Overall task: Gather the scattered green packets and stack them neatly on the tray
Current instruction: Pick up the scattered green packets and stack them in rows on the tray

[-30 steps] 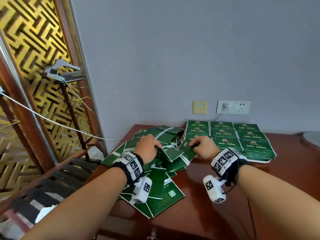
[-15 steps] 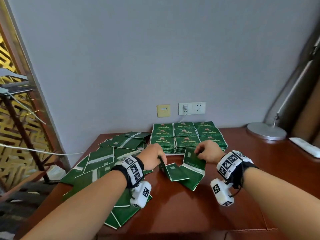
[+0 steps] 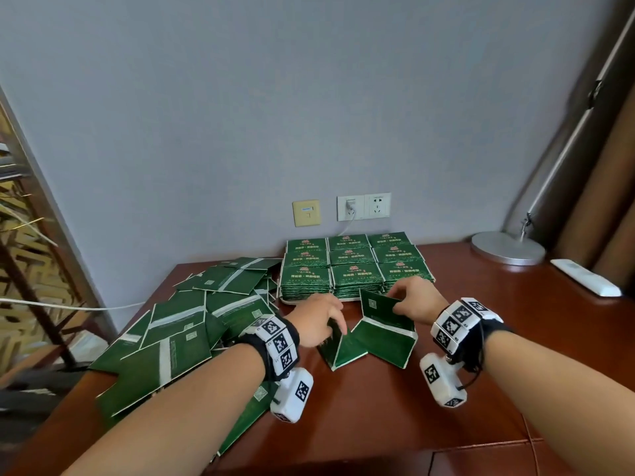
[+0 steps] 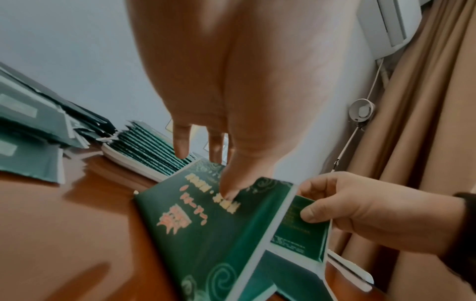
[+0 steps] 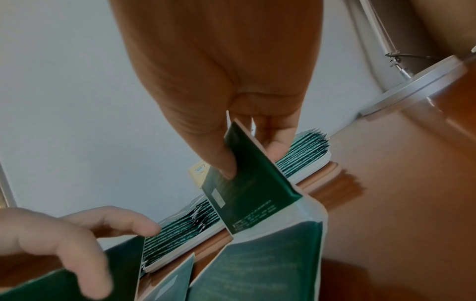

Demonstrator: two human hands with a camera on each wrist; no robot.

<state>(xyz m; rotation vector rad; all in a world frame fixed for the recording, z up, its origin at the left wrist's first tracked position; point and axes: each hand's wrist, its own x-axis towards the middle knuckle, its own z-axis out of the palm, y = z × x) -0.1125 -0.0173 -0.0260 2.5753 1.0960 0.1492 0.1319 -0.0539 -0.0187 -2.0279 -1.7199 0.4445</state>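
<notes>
On the left of the desk (image 3: 378, 417) a big loose heap of green packets (image 3: 192, 324) is still unsorted. The left hand (image 3: 318, 324) pinches one packet (image 3: 338, 348), the right hand (image 3: 417, 298) pinches another (image 3: 381, 309). Behind them the tray (image 4: 134, 166) already holds neat stacks (image 3: 354, 266), so roughly half seems done

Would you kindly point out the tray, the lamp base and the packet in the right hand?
tray (image 4: 134, 166), left wrist view, its white rim.
lamp base (image 3: 508, 248), head view, top of the disc.
packet (image 5: 247, 183), right wrist view, its green face below the thumb.
</notes>
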